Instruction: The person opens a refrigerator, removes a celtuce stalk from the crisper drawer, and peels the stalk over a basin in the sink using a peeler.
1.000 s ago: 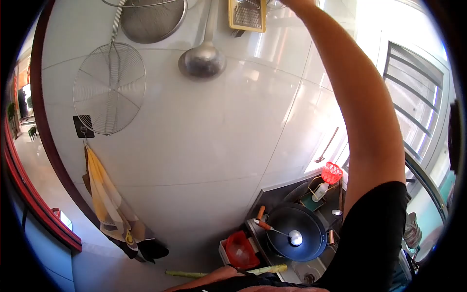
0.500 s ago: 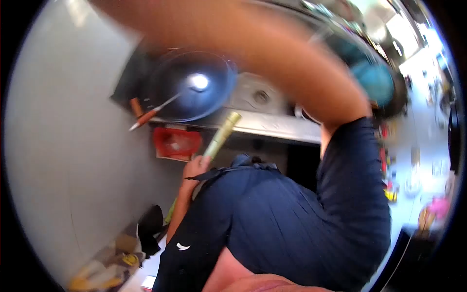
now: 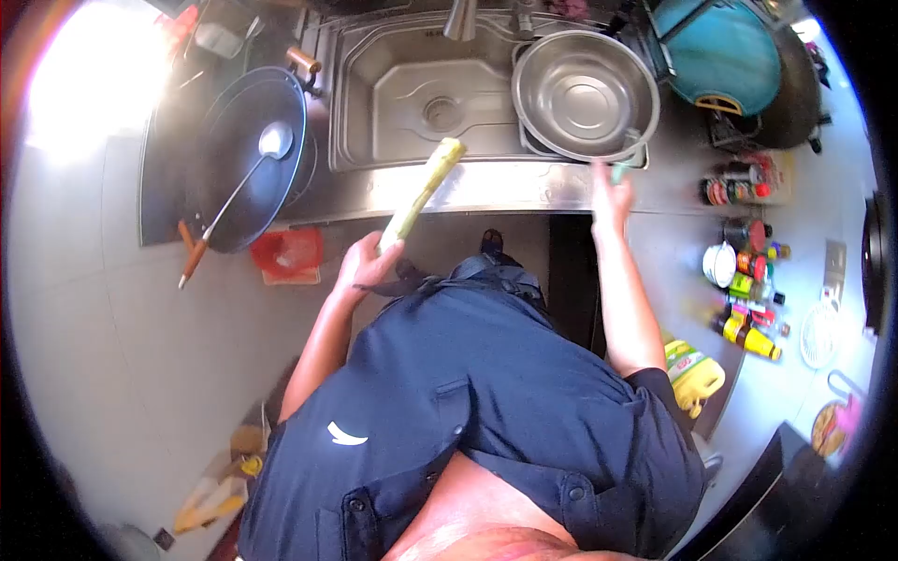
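My left hand (image 3: pixel 366 263) is wrapped round the lower end of a long pale green vegetable stem (image 3: pixel 426 199), which looks like celtuce. The stem slants up and right, its top end in front of the sink (image 3: pixel 360 154). At the counter's front edge, below a steel basin (image 3: pixel 585 93), my right hand (image 3: pixel 612 198) is closed on what looks like a peeler (image 3: pixel 618 172) with a pale green handle. Motion blurs its fingers. The basin rests over the sink's right side.
On the left a wok (image 3: pixel 229 140) holds a ladle (image 3: pixel 274 140). A red bin (image 3: pixel 286 252) sits below the counter. Several bottles (image 3: pixel 748 335) and a white cup (image 3: pixel 718 265) stand at the right. A turquoise round board (image 3: pixel 725 56) leans at the back right.
My right arm, raised across the view before, has come down to the right beside the basin. The view has turned, bringing the sink and basin into sight. My left hand keeps the celtuce stem.
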A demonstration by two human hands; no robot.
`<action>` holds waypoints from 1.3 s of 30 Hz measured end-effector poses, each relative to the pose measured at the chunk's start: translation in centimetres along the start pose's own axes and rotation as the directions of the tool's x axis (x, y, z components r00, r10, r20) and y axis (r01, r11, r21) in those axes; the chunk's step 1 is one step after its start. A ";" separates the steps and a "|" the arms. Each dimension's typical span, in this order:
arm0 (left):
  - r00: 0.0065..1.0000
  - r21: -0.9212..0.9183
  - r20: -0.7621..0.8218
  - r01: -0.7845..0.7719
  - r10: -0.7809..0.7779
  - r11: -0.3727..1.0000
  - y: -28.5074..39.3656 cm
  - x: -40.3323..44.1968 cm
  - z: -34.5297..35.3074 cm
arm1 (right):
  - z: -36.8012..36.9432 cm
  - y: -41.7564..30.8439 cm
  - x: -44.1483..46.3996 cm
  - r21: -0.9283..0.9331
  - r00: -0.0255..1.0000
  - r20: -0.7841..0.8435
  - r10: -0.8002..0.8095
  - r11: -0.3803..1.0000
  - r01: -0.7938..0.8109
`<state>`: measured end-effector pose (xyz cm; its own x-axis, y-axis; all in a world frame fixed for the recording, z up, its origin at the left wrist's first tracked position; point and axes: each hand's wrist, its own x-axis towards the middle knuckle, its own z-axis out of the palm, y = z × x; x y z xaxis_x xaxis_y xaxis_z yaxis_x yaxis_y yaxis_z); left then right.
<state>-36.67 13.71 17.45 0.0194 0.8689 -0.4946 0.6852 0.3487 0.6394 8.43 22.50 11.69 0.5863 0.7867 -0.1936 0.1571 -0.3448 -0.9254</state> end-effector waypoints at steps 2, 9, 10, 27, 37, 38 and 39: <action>1.000 -0.047 0.004 0.016 -0.016 0.999 2.4 -0.1 0.7 | -2.1 0.8 4.4 0.063 0.983 -0.167 0.075 0.996 -0.065; 0.993 -0.082 -0.050 0.099 -0.103 0.992 1.9 -0.6 1.4 | -0.7 3.1 13.4 0.175 0.971 -0.234 0.040 0.985 0.001; 0.991 -0.063 -0.038 0.129 -0.132 0.990 2.5 -0.9 0.8 | -0.3 5.1 15.2 0.215 0.967 -0.239 0.085 0.976 -0.033; 0.993 -0.230 -0.076 0.073 -0.093 0.970 -3.5 2.7 -4.4 | -0.5 -2.9 5.4 0.104 0.963 -0.057 0.265 0.961 -0.258; 0.997 -0.404 -0.046 0.032 -0.056 0.914 -5.4 3.0 -6.3 | 15.1 -2.2 2.7 0.065 0.953 0.238 0.185 0.976 -0.206; 0.997 -0.364 -0.052 0.038 -0.061 0.931 -5.4 3.2 -6.5 | 16.9 -3.3 2.3 0.012 0.945 0.220 0.241 0.968 -0.250; 0.996 -0.322 -0.061 0.044 -0.067 0.946 -5.5 3.4 -6.6 | 18.4 -3.0 2.7 -0.074 0.960 0.226 0.163 0.986 -0.150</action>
<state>-45.18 17.02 16.10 -0.0710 0.8636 -0.4992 0.4141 0.4808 0.7729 -5.14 35.07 7.97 0.4095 0.8147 -0.4106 0.1258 -0.4961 -0.8591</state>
